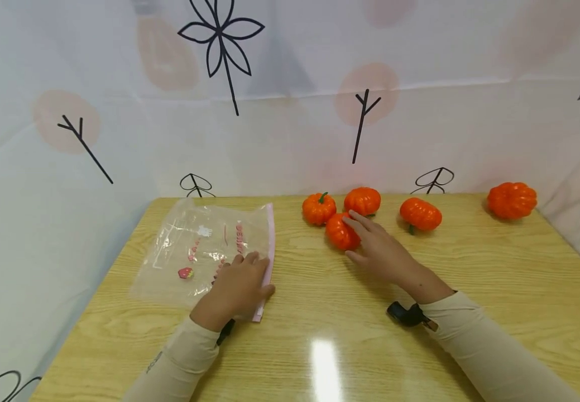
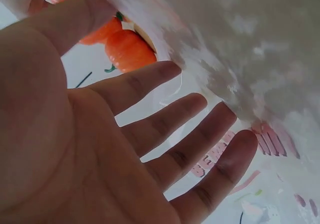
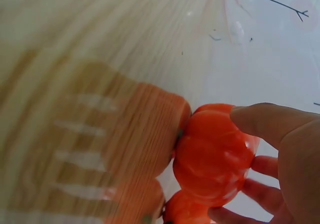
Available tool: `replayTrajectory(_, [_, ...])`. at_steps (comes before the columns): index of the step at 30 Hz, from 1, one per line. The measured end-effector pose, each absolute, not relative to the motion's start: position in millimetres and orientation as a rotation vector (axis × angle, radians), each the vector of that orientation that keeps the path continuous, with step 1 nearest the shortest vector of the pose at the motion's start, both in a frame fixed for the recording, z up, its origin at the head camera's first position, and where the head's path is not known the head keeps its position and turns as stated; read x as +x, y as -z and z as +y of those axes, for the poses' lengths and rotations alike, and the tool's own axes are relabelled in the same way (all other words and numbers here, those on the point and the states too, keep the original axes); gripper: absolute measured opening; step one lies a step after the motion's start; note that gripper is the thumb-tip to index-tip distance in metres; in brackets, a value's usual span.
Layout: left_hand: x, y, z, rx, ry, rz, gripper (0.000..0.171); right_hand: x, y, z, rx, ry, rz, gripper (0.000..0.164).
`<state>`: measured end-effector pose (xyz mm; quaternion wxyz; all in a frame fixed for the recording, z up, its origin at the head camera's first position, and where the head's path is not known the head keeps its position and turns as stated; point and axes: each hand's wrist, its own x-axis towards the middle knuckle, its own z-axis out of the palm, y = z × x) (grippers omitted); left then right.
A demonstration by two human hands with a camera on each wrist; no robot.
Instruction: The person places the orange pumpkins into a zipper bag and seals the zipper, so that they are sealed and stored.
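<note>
Glossy pumpkins, close company: a weak hold could scatter them

The right hand (image 1: 382, 254) has its thumb and fingers curved around the near pumpkin (image 1: 340, 234), right of the bag; how firm that hold is, I cannot tell. The left hand (image 1: 241, 285) has its fingers straight and spread at the right side of the clear bag (image 1: 169, 254), beside the pink edge strip (image 1: 271, 231). Whether any fingertip is under the film is unclear.

The near pumpkin appears to rest on the counter (image 1: 470, 290). Its rounded, shiny skin could slip from a light pinch and roll. The small pumpkin (image 1: 319, 207) and the far pumpkin (image 1: 362, 200) sit just beyond it, so a sideways drag or a wide finger could knock either. The pumpkin to the right (image 1: 421, 214) might get bumped by the forearm; the far-right pumpkin (image 1: 512, 200) stands well apart.

On the left, the thin film could crease or slide if the palm pushes sideways, since the counter looks slick and nothing else visibly weighs it down.
</note>
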<state>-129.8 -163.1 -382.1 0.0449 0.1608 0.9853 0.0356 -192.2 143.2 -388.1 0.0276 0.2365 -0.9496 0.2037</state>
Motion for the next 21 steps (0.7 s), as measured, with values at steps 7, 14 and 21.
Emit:
replayTrajectory(7, [-125.5, 383.8, -157.2, 0.554, -0.024, 3.011, 0.056, -188.8, 389.7, 138.8, 0.754, -0.628, -2.924, 0.079])
replayTrajectory(14, [-122.9, 382.9, -151.7, 0.587, -0.033, 3.017, 0.047, -183.8, 386.7, 133.4, 0.738, -0.727, -2.916, 0.074])
replayTrajectory(21, [-123.3, 384.5, -148.9, 0.601, -0.123, 3.031, 0.032, -178.7, 385.0, 129.1, 0.638, -0.791, -2.908, 0.077])
